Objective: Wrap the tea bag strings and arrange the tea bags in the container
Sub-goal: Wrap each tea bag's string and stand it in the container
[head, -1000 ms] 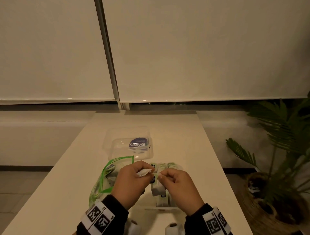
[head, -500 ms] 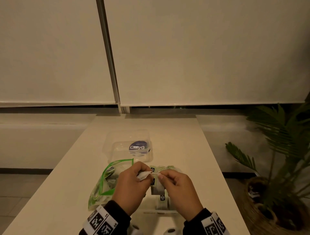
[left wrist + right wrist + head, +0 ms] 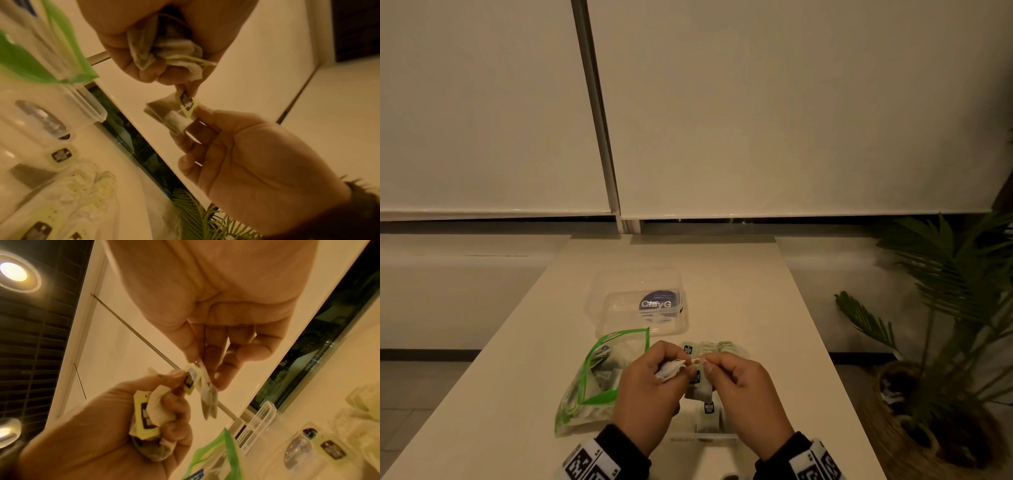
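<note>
Between my two sets of fingers, above the bench [image 3: 739, 274], my left hand [image 3: 650, 387] clutches bunched tea bags [image 3: 164, 48]; my right hand [image 3: 739, 383] pinches one tea bag [image 3: 208, 400] hanging lengthwise, the container [image 3: 640, 301] lying beyond both.

tea bags [image 3: 164, 50]: thin matt paper, creased, translucent. tags [image 3: 191, 380]: smooth card, printed. container [image 3: 640, 301]: clear glossy plastic with a sticker label. pouch [image 3: 602, 377]: glossy clear film, green edging. table [image 3: 739, 308]: smooth, pale, low sheen. plant basket [image 3: 914, 442]: rough woven fibre.
</note>
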A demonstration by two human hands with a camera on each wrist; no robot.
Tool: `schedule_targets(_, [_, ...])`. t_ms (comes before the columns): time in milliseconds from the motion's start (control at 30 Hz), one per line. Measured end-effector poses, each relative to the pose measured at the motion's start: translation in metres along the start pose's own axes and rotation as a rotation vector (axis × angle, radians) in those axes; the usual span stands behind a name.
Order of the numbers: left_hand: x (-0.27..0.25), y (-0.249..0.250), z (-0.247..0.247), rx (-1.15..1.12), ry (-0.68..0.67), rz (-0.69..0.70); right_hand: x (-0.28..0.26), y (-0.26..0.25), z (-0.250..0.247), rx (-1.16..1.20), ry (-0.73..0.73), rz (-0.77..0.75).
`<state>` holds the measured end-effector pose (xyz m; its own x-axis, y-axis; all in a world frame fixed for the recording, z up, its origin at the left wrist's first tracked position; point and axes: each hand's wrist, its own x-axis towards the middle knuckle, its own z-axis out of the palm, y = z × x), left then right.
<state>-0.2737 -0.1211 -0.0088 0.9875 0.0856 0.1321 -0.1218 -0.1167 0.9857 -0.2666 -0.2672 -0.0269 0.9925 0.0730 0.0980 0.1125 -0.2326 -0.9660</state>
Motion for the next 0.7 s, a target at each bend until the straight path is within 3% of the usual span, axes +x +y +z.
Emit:
schedule_targets(367, [0.005,-0.001,-0.011,-0.068,0.064,-0.001,0.005,-0.001,0.005,0.093,0.002,-0.001])
schedule_targets(567, [0.012,-0.001,-0.020,-0.032,-0.111,-0.067,0.006,-0.001,0.003,0.093,-0.073,0.024])
schedule_targets(700, [0.008,-0.002,-0.019,0.038,-0.098,-0.026,0.001,-0.006,0.006,0.061,-0.069,0.032])
